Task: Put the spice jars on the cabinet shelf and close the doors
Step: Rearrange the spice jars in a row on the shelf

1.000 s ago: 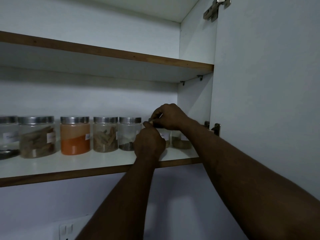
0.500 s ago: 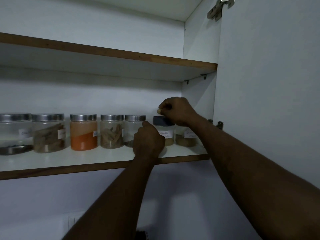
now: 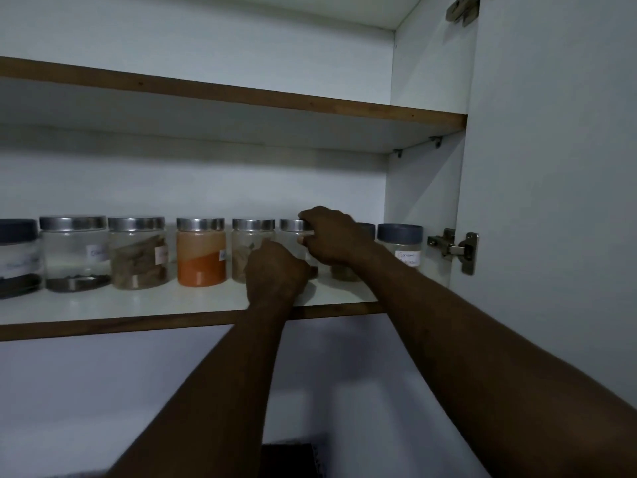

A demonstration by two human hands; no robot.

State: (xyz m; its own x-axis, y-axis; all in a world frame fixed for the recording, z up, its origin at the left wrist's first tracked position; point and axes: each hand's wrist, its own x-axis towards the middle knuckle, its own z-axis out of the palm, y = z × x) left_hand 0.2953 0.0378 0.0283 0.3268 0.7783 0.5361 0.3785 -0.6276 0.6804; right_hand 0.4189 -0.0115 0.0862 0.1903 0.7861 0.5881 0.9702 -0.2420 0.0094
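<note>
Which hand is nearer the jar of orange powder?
Left. The left hand sits just right of the orange powder jar, overlapping the neighbouring jar of brown pieces; the right hand is farther right, gripping a silver-lidded jar by its lid.

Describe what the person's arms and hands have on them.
Left hand and right hand are ungloved, no rings visible. The left forearm and right forearm are bare to the picture's edge: no sleeve, watch or bracelet. Dim light could hide small details.
</note>
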